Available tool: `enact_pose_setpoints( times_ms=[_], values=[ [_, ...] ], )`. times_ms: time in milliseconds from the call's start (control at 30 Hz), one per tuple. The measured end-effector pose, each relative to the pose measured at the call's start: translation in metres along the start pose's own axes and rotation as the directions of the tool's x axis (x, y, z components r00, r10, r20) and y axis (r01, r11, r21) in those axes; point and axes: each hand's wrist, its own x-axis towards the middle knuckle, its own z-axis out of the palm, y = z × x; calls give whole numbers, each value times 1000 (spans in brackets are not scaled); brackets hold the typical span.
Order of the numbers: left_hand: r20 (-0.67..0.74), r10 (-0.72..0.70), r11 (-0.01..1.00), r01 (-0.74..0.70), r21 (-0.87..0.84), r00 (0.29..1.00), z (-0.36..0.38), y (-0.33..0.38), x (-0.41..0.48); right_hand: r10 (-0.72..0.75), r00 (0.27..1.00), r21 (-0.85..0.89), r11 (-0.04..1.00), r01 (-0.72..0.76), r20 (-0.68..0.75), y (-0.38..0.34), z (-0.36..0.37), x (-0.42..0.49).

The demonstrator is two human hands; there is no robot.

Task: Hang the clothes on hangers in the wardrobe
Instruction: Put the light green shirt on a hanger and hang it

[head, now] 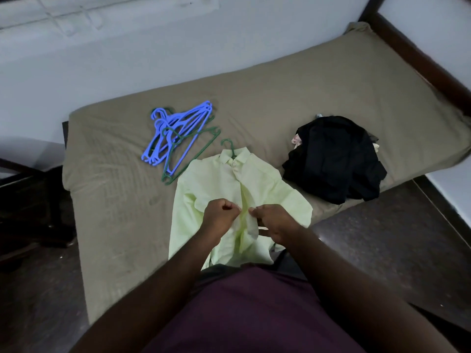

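Left hand and right hand each pinch a front edge of pale green shirt, likely buttoning. Shirt flat on bed, green hanger in collar. Light, limp cloth: lift by hanger hook.

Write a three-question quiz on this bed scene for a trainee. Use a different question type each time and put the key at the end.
1. True or false: a green hanger already sits in the collar of the pale green shirt.
2. On the bed, the black clothes pile lies: A) left of the shirt, B) right of the shirt, C) under the shirt.
3. Fill in: the left hand and the right hand both pinch the shirt's ____.
Key: 1 true; 2 B; 3 front.
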Motion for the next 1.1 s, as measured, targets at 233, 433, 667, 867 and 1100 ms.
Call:
enact_pose_setpoints(
  times_ms=[233,433,667,867,1100],
  values=[
    [48,215,892,-216,397,975,6,8,-4,-39,999,-102,994,34,-39,-16,4,-7],
    [123,112,992,-104,-68,986,-6,9,-3,-157,988,-109,982,154,-15,-15,9,-12],
    [93,53,977,-32,-212,994,-7,7,-6,-266,961,-226,934,276,72,-18,4,-12],
    [85,60,983,-44,-181,995,-9,11,-3,-247,958,-208,939,274,147,-28,0,-16],
    [154,29,988,-5,-152,988,-9,17,4,-234,962,-173,951,256,138,-30,1,-19]
  ],
)
